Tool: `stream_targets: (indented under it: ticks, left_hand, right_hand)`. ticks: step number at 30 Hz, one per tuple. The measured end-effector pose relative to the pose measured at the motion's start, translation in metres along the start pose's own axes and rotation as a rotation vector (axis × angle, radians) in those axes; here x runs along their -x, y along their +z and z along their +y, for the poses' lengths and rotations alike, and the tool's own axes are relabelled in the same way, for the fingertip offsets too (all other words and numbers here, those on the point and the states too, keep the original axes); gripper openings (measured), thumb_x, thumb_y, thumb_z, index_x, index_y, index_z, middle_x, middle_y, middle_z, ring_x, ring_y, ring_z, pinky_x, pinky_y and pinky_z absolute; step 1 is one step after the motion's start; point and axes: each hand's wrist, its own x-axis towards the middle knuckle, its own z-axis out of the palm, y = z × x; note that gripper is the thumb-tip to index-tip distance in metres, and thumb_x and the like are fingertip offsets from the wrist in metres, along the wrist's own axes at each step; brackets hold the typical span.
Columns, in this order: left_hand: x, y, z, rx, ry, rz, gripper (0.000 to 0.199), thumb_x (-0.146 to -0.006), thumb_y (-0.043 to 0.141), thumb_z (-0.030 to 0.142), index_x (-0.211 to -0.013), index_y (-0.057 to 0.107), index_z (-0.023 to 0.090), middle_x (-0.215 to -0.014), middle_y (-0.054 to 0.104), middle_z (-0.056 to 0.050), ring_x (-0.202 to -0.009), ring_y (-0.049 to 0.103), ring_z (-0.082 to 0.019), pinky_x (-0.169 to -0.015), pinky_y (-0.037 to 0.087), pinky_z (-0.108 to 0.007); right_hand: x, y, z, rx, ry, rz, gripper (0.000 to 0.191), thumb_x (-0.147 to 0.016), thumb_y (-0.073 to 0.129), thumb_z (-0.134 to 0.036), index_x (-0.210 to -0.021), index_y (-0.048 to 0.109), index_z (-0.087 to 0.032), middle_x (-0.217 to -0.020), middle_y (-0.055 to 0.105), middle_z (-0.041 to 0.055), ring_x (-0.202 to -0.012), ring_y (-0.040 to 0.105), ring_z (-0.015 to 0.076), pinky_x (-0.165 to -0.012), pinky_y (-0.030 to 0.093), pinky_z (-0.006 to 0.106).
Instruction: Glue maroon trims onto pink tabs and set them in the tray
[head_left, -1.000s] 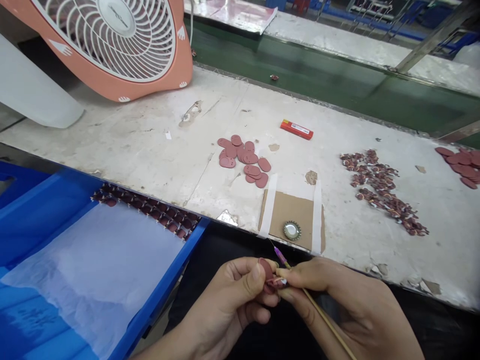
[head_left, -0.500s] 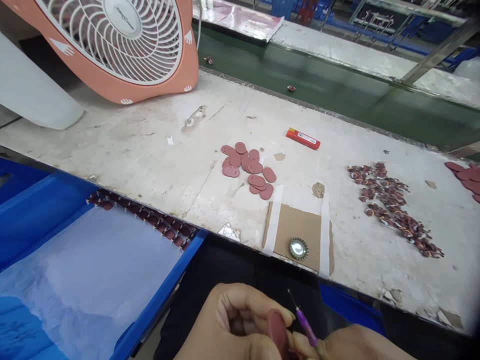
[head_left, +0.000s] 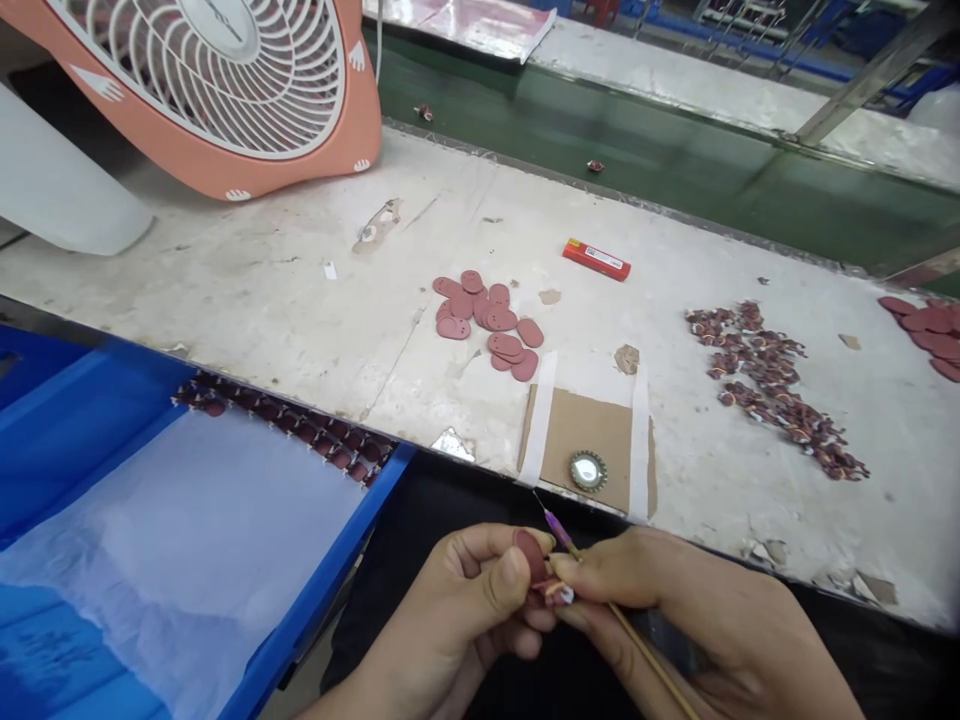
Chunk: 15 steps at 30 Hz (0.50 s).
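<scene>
Below the bottle cap (head_left: 587, 471): your left hand (head_left: 450, 612) clamps a maroon disc (head_left: 531, 556).
Your right hand (head_left: 697, 628) pinches a purple-tipped stick (head_left: 559, 524) at it; hold both steady.

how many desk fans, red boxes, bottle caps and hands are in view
desk fan: 1
red box: 1
bottle cap: 1
left hand and right hand: 2
total: 5

Bare left hand (head_left: 450, 610), bare right hand (head_left: 697, 625), short fingernails (head_left: 511, 567), dark clothing (head_left: 367, 610) just below the hands
</scene>
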Motion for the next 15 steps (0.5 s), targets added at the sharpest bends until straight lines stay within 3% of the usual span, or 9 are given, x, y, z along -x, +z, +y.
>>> stream_targets:
  ticks: [15]
  left_hand:
    - [0.0063, 0.0038, -0.007, 0.008, -0.011, 0.063, 0.031, -0.057, 0.096, 0.034, -0.073, 0.08, 0.013, -0.061, 0.069, 0.001, -0.053, 0.061, -0.005, -0.05, 0.054, -0.012]
  right_hand:
    - [0.0038, -0.0035, -0.0046, -0.021, 0.049, 0.011, 0.016, -0.094, 0.064, -0.012, -0.103, 0.067, -0.025, -0.089, 0.075, -0.0042, -0.078, 0.073, 0.008, -0.073, 0.057, 0.013]
